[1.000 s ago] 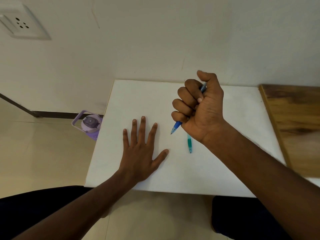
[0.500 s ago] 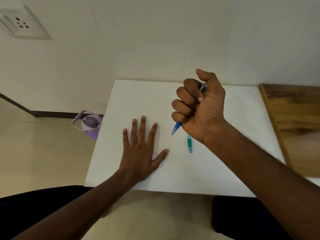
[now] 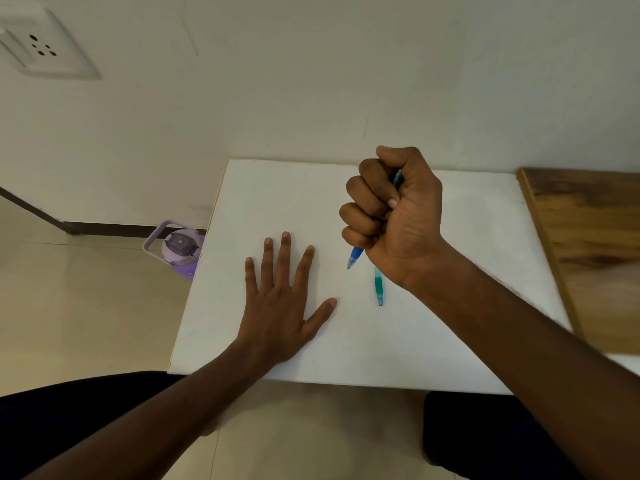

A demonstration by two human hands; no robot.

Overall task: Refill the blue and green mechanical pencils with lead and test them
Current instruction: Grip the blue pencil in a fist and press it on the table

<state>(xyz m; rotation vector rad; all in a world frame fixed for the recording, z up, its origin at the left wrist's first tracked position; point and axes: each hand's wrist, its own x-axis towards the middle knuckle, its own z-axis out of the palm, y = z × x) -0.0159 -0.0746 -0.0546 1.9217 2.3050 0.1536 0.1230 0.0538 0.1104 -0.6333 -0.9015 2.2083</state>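
My right hand [image 3: 394, 216] is closed in a fist around the blue mechanical pencil [image 3: 355, 257], thumb on top over its rear end, tip pointing down toward the white table [image 3: 263, 195]. Only the pencil's blue tip below the fist and a bit near the thumb show. The green mechanical pencil [image 3: 379, 287] lies flat on the table just below and right of the blue tip, its upper part hidden under my right wrist. My left hand [image 3: 280, 299] rests flat on the table, fingers spread, holding nothing.
A wooden tabletop [image 3: 588, 244] adjoins the white table on the right. A purple water bottle [image 3: 180, 251] stands on the tiled floor left of the table. The wall behind carries a socket plate [image 3: 41, 50]. My dark-clothed knees sit below the table's near edge.
My right thumb has pressed lower over the blue pencil's rear end, covering more of it. The left hand and the green pencil have not moved.
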